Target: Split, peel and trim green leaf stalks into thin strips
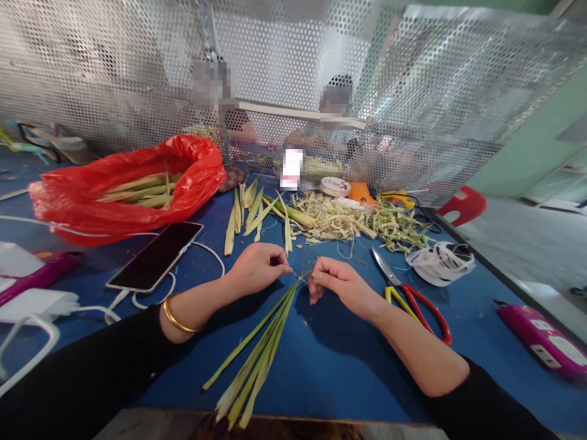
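Note:
A bundle of long green leaf strips [270, 339] lies on the blue table, its narrow tips gathered between my hands and its cut ends spread towards the front edge. A thin white string [300, 278] crosses the gathered tips. My left hand [260, 267], with a gold bangle on the wrist, pinches one side of the string. On the other side, my right hand [342, 284] is closed with thumb and forefinger together, apparently on the string's other end. The exact fingertip contact there is too small to make out.
Scissors [408, 299] lie beside my right forearm, near a coil of white ribbon [443, 263]. Leaf scraps [339, 217] pile up at the back. A red plastic bag [92, 220] of leaves, a charging phone [156, 256] and cables occupy the left. A purple power strip [543, 339] lies right. Behind a perforated screen [284, 55] sit people.

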### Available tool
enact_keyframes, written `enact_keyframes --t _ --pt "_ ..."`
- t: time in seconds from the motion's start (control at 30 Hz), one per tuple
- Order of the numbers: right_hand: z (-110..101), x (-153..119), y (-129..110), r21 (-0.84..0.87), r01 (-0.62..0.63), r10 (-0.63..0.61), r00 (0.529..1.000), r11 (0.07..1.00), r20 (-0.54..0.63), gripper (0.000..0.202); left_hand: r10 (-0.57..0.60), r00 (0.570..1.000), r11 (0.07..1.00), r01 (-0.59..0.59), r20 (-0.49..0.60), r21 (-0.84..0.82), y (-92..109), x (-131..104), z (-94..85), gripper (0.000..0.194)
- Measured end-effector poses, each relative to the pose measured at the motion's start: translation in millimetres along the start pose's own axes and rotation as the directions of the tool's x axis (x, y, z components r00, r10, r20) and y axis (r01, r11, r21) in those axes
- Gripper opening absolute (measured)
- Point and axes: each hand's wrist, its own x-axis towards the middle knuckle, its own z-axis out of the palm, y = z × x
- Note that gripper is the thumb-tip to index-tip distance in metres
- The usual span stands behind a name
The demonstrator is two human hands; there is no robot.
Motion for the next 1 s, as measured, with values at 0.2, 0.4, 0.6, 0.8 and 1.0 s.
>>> enact_keyframes --t 0.2,0.4,0.6,0.8,1.0 --pt "3.6 1.1 0.6 -0.103 -0.022 0.022 1.0 0.994 -0.007 0.027 -0.106 0.989 0.939 0.133 0.1 -0.318 1.6 -1.3 6.7 0.017" --pt "5.1 1.9 3.8 -0.148 -0.009 0.008 1.0 0.989 -0.006 0.028 -0.103 0.942 0.71 0.294 0.318 -0.64 6.8 -3.9 9.4 0.018" --pt "4.3 1.4 4.3 -0.191 0.022 -0.021 1.0 0.981 0.009 0.027 -0.037 0.957 0.786 0.206 0.288 -0.583 3.8 -2.7 15.0 0.017" --pt "5.6 -0.4 2.4 -0.355 0.042 -0.049 0.999 0.934 -0.011 0.025 -0.029 0.97 0.855 0.149 0.242 -0.496 4.1 -1.4 16.3 0.016" --pt "5.3 0.4 1.2 -0.267 0.004 -0.014 0.999 0.964 -0.038 0.025 -0.066 0.956 0.824 0.214 0.286 -0.525 6.0 -0.2 11.4 0.017"
